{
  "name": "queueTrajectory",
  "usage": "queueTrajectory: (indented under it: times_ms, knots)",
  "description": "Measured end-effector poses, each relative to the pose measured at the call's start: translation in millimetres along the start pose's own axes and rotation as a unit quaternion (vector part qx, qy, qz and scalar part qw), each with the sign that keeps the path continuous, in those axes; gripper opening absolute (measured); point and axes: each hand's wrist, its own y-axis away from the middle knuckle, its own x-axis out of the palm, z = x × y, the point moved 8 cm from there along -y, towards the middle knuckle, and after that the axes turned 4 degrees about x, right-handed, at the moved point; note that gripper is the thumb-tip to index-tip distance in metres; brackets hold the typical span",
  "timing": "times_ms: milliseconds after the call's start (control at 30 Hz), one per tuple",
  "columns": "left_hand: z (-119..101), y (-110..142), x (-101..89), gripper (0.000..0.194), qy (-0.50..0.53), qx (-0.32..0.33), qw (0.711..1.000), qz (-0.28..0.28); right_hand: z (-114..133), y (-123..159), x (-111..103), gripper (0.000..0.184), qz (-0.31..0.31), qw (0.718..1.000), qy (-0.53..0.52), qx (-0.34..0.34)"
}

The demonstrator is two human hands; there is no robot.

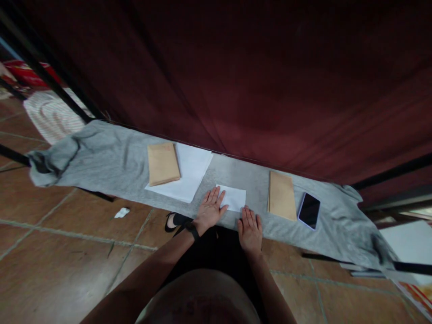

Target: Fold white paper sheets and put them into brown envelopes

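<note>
A small white sheet of paper (pixel 233 198), perhaps folded, lies flat on the grey cloth in front of me. My left hand (pixel 209 210), with a dark band at the wrist, rests flat on its left end, fingers spread. At the paper's lower right corner lies my right hand (pixel 250 228), its fingers stretched out and fingertips touching the edge. To the left, larger white sheets (pixel 192 168) lie partly under a stack of brown envelopes (pixel 164 164). Another brown envelope stack (pixel 282 195) sits right of my right hand.
A phone (pixel 309 210) lies beyond the right envelopes. The grey cloth (pixel 111 157) covers a narrow ledge between dark metal bars. Behind it hangs a dark red curtain (pixel 236 90). On the tiled floor (pixel 67 252) is a white scrap (pixel 122 212).
</note>
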Motion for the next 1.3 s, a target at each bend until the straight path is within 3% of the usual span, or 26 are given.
queueTrajectory:
  times_ms: [167, 400, 733, 933, 1067, 1167, 1300]
  knots:
    - [-1.9, 0.1, -0.7, 0.063, -0.001, -0.008, 1.000, 0.003, 5.6, -5.2, -6.6, 0.050, -0.007, 1.000, -0.016, 0.003]
    - [-3.0, 0.3, -3.3, 0.063, 0.000, -0.010, 1.000, 0.010, 38.4, -14.7, 3.5, 0.049, 0.057, 0.996, -0.033, -0.063]
    - [-2.3, 0.1, 0.0, 0.065, -0.007, -0.023, 0.999, 0.027, 8.8, -1.5, 2.7, 0.052, 0.039, 0.999, 0.001, -0.022]
    - [-1.7, 0.5, -1.0, 0.064, -0.014, -0.020, 0.999, 0.034, -7.8, -6.7, -4.5, 0.048, 0.007, 0.999, -0.018, 0.036]
    - [-0.9, 0.4, -2.5, 0.063, -0.016, -0.015, 0.999, 0.027, -15.0, -24.6, -8.4, 0.041, 0.007, 0.992, -0.039, 0.121]
    - [-1.0, 0.1, -4.1, 0.062, -0.015, -0.012, 1.000, 0.018, -23.0, -40.1, -6.5, 0.034, 0.016, 0.979, -0.074, 0.190]
    - [-2.6, -0.1, -6.7, 0.061, -0.013, -0.007, 1.000, 0.010, -39.0, -56.1, 6.0, 0.025, 0.034, 0.940, -0.217, 0.263]
